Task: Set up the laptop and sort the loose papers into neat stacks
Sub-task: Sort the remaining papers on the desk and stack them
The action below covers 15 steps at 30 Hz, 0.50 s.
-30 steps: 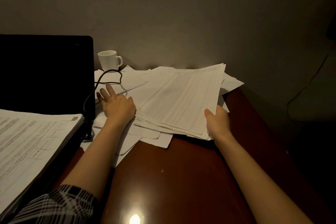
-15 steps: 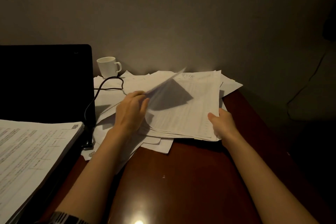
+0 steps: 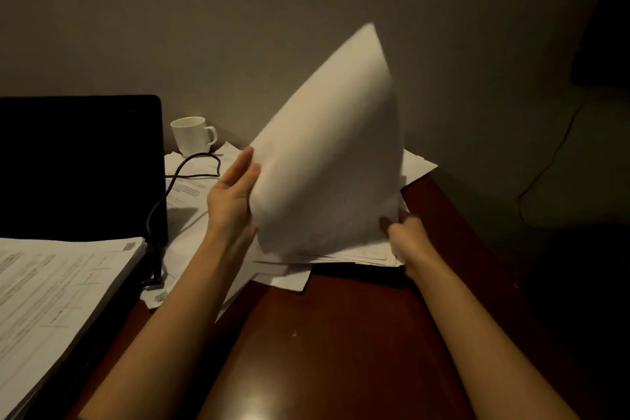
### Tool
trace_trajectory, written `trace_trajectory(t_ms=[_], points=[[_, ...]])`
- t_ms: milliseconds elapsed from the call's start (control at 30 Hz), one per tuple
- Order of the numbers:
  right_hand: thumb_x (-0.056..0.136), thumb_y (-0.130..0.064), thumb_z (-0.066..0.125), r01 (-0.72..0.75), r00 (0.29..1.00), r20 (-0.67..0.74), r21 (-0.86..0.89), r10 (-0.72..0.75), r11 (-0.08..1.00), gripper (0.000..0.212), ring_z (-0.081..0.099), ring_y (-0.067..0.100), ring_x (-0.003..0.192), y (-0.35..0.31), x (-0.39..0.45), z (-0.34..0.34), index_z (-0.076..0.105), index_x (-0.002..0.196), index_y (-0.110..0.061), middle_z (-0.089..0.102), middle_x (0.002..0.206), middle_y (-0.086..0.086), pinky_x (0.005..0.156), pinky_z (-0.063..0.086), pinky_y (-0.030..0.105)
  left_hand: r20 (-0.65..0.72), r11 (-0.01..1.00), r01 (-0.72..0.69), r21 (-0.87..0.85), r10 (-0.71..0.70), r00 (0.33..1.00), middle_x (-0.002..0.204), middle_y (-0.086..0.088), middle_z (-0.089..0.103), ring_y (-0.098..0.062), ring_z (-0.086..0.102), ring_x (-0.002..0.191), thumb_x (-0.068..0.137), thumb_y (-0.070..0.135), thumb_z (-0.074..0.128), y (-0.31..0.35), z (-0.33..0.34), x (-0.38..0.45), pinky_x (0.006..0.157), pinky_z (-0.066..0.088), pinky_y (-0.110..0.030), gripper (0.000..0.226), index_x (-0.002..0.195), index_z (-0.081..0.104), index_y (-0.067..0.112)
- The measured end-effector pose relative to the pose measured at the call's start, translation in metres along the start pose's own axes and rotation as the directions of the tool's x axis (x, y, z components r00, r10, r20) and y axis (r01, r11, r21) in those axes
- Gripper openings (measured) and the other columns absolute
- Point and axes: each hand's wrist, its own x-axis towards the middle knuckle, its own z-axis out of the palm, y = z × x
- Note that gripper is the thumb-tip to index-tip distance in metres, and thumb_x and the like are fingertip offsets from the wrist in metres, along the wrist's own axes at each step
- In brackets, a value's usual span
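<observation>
The dark wooden table [image 3: 341, 351] extends beneath both forearms. The open laptop [image 3: 78, 164] stands left of the left hand, with a neat paper stack [image 3: 58, 300] resting on its near part. The loose papers [image 3: 341, 259] lie under and between the hands. A raised sheet [image 3: 327, 153], motion-blurred, stands tilted between the hands; half a second ago it was only starting to lift off the pile. The left hand [image 3: 231, 201] has fingers straight, flat against the sheet's left edge. The right hand [image 3: 409, 239] is curled, gripping the near right corner of the papers. A white mug [image 3: 192, 135] and black cable [image 3: 180, 174] sit beyond the left hand.
</observation>
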Motion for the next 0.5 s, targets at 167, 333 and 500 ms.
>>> trace_trajectory(t_ms=[167, 333, 500], points=[[0.099, -0.008, 0.045, -0.022, 0.996, 0.081, 0.005, 0.022, 1.0, 0.031, 0.054, 0.021, 0.091, -0.004, 0.0, -0.004, 0.051, 0.128, 0.002, 0.057, 0.124, 0.02, 0.052, 0.041, 0.023, -0.006, 0.962, 0.249, 0.113, -0.249, 0.968, 0.082, -0.005, 0.073, -0.01, 0.069, 0.063, 0.092, 0.001, 0.055, -0.008, -0.008, 0.002, 0.058, 0.058, -0.023, 0.026, 0.115, 0.061, 0.011], [0.096, -0.005, 0.049, -0.107, 0.97, 0.228, 0.101, 0.081, 0.989, 0.024, 0.065, 0.025, 0.088, -0.003, 0.003, -0.018, 0.058, 0.118, -0.004, 0.066, 0.11, 0.014, 0.054, 0.05, 0.024, 0.014, 0.597, 0.026, 0.801, -0.063, 0.998, 0.112, 0.001, 0.065, -0.009, 0.059, 0.099, 0.086, 0.003, 0.065, -0.013, -0.034, 0.018, 0.087, 0.04, -0.016, 0.033, 0.118, 0.066, 0.01], [0.099, -0.028, 0.046, -0.099, 0.98, 0.18, 0.062, 0.086, 0.993, 0.027, 0.065, 0.018, 0.073, -0.001, 0.007, -0.015, 0.067, 0.094, -0.012, 0.068, 0.081, 0.003, 0.06, 0.05, 0.027, 0.115, 0.355, -0.13, 0.926, 0.062, 0.991, 0.119, -0.005, 0.065, -0.012, 0.058, 0.098, 0.085, 0.002, 0.066, -0.031, -0.039, 0.022, 0.085, 0.044, -0.017, 0.038, 0.121, 0.063, 0.01]])
